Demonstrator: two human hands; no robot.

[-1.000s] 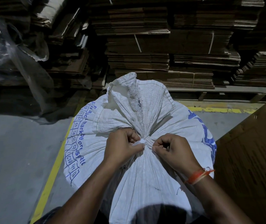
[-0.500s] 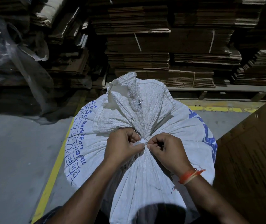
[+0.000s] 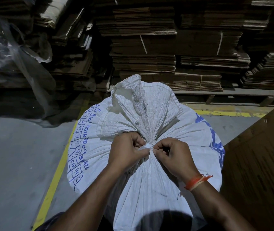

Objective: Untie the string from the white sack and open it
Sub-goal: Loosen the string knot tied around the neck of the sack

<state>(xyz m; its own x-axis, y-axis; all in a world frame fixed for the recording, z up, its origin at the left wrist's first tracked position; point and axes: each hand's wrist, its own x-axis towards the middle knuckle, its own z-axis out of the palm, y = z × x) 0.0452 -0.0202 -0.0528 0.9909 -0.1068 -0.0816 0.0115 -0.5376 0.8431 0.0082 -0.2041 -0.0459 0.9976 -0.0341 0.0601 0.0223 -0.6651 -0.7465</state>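
A full white woven sack [image 3: 151, 177] with blue print stands upright in front of me. Its neck is gathered tight, and the loose top flap [image 3: 133, 104] fans out above the tie. A thin white string [image 3: 147, 146] wraps the neck, with its knot between my two hands. My left hand [image 3: 127, 151] pinches the string at the knot's left side. From the right, my right hand [image 3: 173, 155] pinches the same knot with thumb and forefinger; an orange thread band circles that wrist. The sack's mouth stays closed.
Tall stacks of flattened cardboard [image 3: 166, 47] on a pallet rise behind the sack. Clear plastic sheeting [image 3: 8, 52] hangs at the left. A brown cardboard sheet [image 3: 263, 160] lies at the right. A yellow floor line [image 3: 56, 172] runs past the sack's left side.
My right hand has slid left to meet my left hand at the knot. Both hands stay pinched on the string, and the sack's neck remains tied.
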